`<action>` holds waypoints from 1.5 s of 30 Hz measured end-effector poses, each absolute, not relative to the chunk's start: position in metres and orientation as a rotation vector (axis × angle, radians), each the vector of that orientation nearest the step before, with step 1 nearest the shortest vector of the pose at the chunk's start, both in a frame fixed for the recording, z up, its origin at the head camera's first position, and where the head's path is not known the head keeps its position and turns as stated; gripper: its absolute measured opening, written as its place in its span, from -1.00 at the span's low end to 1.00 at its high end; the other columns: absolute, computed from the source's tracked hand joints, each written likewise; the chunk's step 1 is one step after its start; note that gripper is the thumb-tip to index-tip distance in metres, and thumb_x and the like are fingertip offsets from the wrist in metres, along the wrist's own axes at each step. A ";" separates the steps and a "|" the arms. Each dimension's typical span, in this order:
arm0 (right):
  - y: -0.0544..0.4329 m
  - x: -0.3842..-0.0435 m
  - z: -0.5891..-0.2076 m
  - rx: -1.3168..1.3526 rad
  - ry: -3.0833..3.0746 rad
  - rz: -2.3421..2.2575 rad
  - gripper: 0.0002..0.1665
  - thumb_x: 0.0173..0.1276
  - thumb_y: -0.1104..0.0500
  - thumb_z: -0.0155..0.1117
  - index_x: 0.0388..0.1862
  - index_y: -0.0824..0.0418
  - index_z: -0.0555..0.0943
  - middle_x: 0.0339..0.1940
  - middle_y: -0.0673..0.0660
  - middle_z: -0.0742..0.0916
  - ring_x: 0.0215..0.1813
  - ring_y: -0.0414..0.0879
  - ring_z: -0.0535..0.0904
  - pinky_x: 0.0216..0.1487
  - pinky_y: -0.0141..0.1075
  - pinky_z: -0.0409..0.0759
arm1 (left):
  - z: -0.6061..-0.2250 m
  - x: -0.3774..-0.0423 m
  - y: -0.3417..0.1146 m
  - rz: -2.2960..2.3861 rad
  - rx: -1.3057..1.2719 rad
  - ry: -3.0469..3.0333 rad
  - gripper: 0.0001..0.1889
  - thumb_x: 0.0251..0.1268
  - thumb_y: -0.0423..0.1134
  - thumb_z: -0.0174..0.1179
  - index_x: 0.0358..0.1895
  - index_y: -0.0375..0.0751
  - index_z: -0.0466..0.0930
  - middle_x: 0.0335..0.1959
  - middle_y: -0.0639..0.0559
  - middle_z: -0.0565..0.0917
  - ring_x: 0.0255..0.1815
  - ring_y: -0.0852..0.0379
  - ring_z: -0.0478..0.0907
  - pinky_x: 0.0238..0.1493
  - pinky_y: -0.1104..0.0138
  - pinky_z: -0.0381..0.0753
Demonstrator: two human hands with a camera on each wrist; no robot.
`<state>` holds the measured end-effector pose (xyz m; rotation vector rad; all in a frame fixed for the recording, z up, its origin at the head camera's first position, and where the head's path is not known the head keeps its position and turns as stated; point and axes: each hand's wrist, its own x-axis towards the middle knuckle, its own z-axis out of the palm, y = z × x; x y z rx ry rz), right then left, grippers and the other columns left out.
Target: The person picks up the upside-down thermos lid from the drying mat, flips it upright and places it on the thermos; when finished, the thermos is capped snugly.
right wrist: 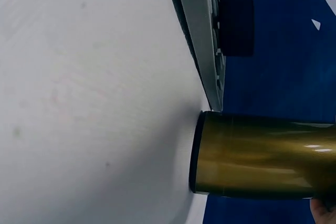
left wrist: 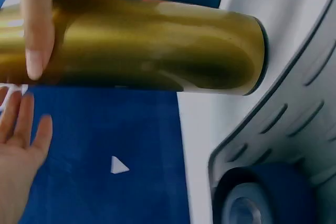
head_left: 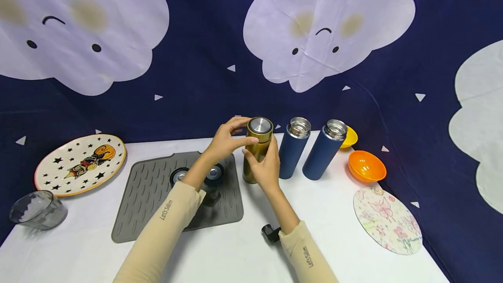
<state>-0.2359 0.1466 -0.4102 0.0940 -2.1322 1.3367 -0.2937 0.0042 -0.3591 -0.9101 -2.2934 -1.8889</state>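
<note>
The shiny gold bottle [head_left: 257, 152] stands upright on the white desk [head_left: 220, 248], just beside the ribbed grey mat [head_left: 153, 195]. The right hand [head_left: 265, 167] grips its smooth round body; the left hand [head_left: 228, 139] pinches its metal lid [head_left: 260, 125].

The only legible text is the wordmark "Lets Slim", printed in dark letters along the forearm of the left beige fabric sleeve [head_left: 167, 210] and again, rotated, on the right beige fabric sleeve [head_left: 308, 257].
</note>
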 end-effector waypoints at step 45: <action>0.149 -0.238 -0.412 0.112 -2.162 1.349 -0.06 0.12 0.21 0.42 0.48 0.22 0.24 0.33 0.28 0.52 0.32 0.19 0.48 0.31 0.14 0.42 | -0.374 -0.278 0.038 -1.695 -0.537 -2.110 -0.25 -0.20 -0.13 0.64 0.16 -0.22 0.50 0.20 -0.10 0.60 0.27 -0.05 0.47 0.36 -0.02 0.32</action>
